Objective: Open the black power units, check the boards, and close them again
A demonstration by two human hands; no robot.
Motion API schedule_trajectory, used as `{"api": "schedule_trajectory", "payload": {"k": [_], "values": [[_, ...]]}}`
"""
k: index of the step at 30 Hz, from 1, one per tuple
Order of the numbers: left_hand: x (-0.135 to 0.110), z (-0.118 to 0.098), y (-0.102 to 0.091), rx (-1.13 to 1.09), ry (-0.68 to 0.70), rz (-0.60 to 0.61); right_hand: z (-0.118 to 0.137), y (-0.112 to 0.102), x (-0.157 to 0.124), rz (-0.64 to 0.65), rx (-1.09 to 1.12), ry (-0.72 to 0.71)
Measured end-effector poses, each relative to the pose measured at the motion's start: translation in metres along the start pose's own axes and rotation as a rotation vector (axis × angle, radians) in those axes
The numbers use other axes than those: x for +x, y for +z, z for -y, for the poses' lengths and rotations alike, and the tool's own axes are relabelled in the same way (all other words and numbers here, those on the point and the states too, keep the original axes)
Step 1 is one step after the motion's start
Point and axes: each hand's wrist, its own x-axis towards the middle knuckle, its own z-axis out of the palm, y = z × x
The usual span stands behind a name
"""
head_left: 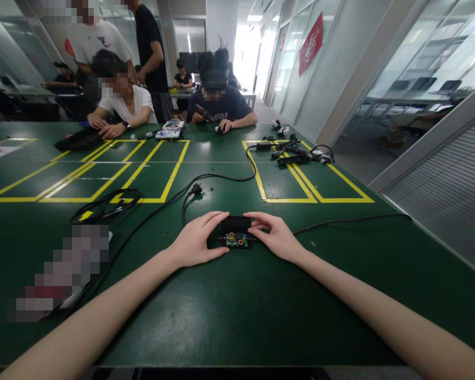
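Observation:
On the green table in front of me lies an opened black power adapter. Its circuit board [236, 240] shows in the lower half, with copper-coloured coils. Right behind the board stands the black adapter cover [236, 222], tilted up. My left hand [196, 243] curves around the left side, index fingertip at the cover's upper left corner and thumb at the near left edge of the base. My right hand [276, 236] has its fingers and thumb bent around the cover's right end. Cables leave the adapter on both sides, and a black plug [197, 189] lies behind my left hand.
A coiled black cable [106, 207] lies at left, beside a blurred-out flat item [63, 274]. Yellow tape [288, 200] marks rectangles on the table. A pile of black adapters and cables [296, 153] sits back right. Two people [221, 105] work across the table; others stand behind.

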Motion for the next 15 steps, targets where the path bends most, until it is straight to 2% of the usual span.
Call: {"api": "schedule_trajectory", "payload": {"k": [5, 15], "values": [[0.0002, -0.0008, -0.0006, -0.005, 0.005, 0.003, 0.0012, -0.0008, 0.0009, 0.007, 0.042, 0.049], [-0.0014, 0.0013, 0.0, -0.048, 0.014, 0.005, 0.0075, -0.001, 0.0019, 0.043, 0.08, 0.028]]}}
